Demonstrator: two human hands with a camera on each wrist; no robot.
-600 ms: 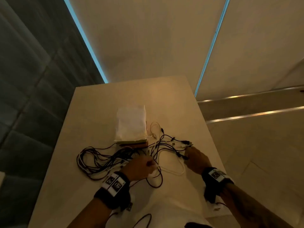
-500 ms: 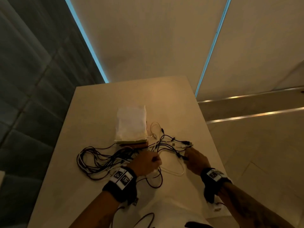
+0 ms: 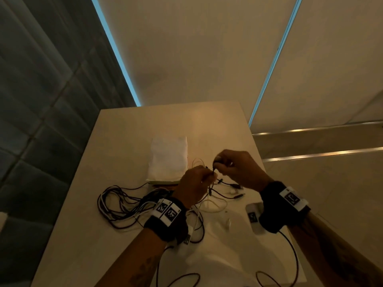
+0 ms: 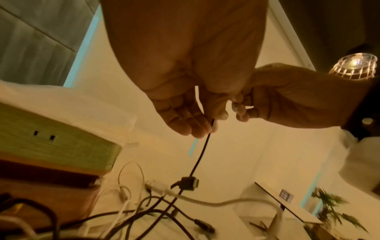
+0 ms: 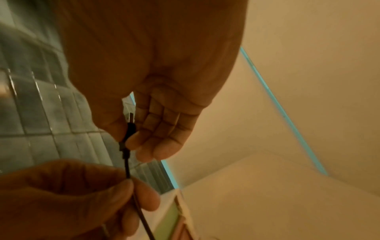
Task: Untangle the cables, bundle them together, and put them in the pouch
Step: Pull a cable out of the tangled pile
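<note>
**Two hands on one black cable above the tangle**

The right hand point(image 5: 156, 113) pinches the plug end of a black cable point(image 4: 200, 155) between thumb and fingers; the left hand point(image 3: 194, 184) pinches the same cable just below. The tangle point(image 3: 128, 206) of black and white cables lies beside the pouch point(image 3: 169, 158) on the table point(image 3: 132, 129); strands overlap too much to count. What lies under the pouch is hard to make out.

Black cable point(image 5: 127, 165) pinched taut between both hands, plug end up. Tangled black and white cables point(image 3: 124, 206) heaped on table. White pouch point(image 3: 169, 158), probably cloth, flat beyond them.
</note>
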